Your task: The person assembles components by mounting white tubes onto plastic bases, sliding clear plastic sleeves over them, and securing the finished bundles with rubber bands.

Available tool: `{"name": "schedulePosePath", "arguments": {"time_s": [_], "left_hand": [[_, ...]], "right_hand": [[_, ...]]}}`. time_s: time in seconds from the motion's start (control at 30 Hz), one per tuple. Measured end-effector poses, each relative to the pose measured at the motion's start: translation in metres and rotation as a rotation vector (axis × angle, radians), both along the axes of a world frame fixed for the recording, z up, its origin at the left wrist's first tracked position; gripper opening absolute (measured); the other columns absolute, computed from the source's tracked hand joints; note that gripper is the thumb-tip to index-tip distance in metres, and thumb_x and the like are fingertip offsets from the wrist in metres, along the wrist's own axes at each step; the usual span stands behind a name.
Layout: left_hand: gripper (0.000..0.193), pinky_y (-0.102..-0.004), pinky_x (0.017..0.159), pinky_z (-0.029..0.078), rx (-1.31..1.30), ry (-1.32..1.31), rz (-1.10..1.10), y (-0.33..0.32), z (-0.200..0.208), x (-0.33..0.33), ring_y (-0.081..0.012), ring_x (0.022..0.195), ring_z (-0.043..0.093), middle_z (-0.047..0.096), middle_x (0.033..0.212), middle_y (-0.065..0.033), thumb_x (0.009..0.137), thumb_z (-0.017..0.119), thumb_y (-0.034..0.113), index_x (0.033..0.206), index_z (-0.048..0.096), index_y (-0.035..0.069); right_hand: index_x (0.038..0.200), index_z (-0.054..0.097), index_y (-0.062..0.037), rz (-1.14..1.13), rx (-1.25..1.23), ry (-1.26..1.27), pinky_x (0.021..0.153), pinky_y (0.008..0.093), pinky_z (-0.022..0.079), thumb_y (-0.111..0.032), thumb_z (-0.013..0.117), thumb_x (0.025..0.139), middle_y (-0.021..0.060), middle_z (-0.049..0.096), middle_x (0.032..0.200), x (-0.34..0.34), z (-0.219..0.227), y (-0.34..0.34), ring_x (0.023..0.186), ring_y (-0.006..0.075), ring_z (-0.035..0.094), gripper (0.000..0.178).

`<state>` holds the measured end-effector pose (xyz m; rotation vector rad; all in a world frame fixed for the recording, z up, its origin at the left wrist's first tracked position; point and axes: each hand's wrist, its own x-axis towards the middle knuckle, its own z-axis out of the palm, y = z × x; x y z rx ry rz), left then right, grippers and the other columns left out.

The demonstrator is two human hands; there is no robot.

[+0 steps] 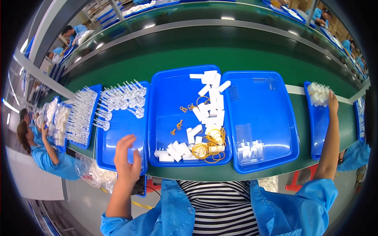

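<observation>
right hand at the clear parts, left hand spread over a tray

the fingers of the right hand (333, 103) are at the near right edge of a clump of clear and whitish parts (318, 94); whether they grasp any of it, i cannot tell. the clump sits at the far end of a narrow blue tray (319, 131) on the right, and that arm stretches well out from the body. the left hand (126, 161) is released, thumb and fingers apart with nothing between them, over the near right part of the left tray (112, 143). at the far end of this tray stand clear stemmed pieces (125, 96), a few of them trailing down its left side.

between the hands lie two larger blue trays. the middle tray (167, 92) holds white cylinders (214, 104) along its right and near sides, yellow loops (215, 137) at the near right and small amber pieces (179, 125) nearer its middle. the tray just to its right (265, 118) has clear tubes (252, 150) near its near left corner. farther left, another tray is packed with stemmed parts (80, 116), and beyond it a co-worker in blue (55, 161) sits by the green work surface (189, 51).
</observation>
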<state>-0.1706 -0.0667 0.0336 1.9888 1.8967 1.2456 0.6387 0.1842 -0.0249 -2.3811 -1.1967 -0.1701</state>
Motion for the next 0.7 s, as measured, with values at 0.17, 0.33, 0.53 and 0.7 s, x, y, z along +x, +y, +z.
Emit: {"name": "schedulePosePath", "arguments": {"time_s": [0.17,0.33,0.53,0.7], "left_hand": [[0.030,-0.0361,0.074,0.048,-0.029,0.543,-0.010,0.031,-0.001,-0.062,-0.0320,0.091,0.056,0.055,0.103,-0.0124,0.072,0.058,-0.003,0.100,0.053,0.004],[0.030,-0.0387,0.065,0.050,-0.330,0.946,0.449,0.062,-0.015,-0.108,-0.0296,0.083,0.057,0.052,0.095,-0.0102,0.073,0.065,0.011,0.100,0.051,0.007],[0.029,-0.0362,0.060,0.051,-0.427,1.000,0.497,0.077,-0.033,-0.157,-0.0291,0.081,0.059,0.051,0.097,-0.0100,0.073,0.066,0.011,0.096,0.050,0.006],[0.017,-0.0368,0.063,0.050,-0.371,0.983,0.445,0.070,-0.033,-0.165,-0.0293,0.080,0.059,0.053,0.095,-0.0113,0.077,0.060,0.008,0.091,0.051,0.003]], "right_hand": [[0.120,0.054,-0.0088,-0.152,0.337,-0.316,0.089,0.0406,0.041,-0.048,0.049,0.087,0.0145,0.056,0.117,-0.029,0.011,-0.008,0.103,0.0363,0.053,0.052],[0.117,0.055,-0.0087,0.542,0.343,0.186,0.078,0.0293,0.045,-0.021,0.056,0.088,0.0102,0.057,0.109,-0.230,0.057,-0.067,0.087,0.0185,0.056,0.032],[0.100,0.061,-0.0088,1.324,0.136,0.046,0.069,0.0321,0.047,-0.004,0.066,0.073,0.0081,0.061,0.098,-0.435,0.084,-0.144,0.083,0.0197,0.059,0.028],[0.095,0.061,-0.0078,1.634,0.014,0.084,0.074,0.0348,0.047,-0.010,0.068,0.073,0.0066,0.062,0.095,-0.518,0.065,-0.135,0.088,0.0245,0.060,0.024]]}}
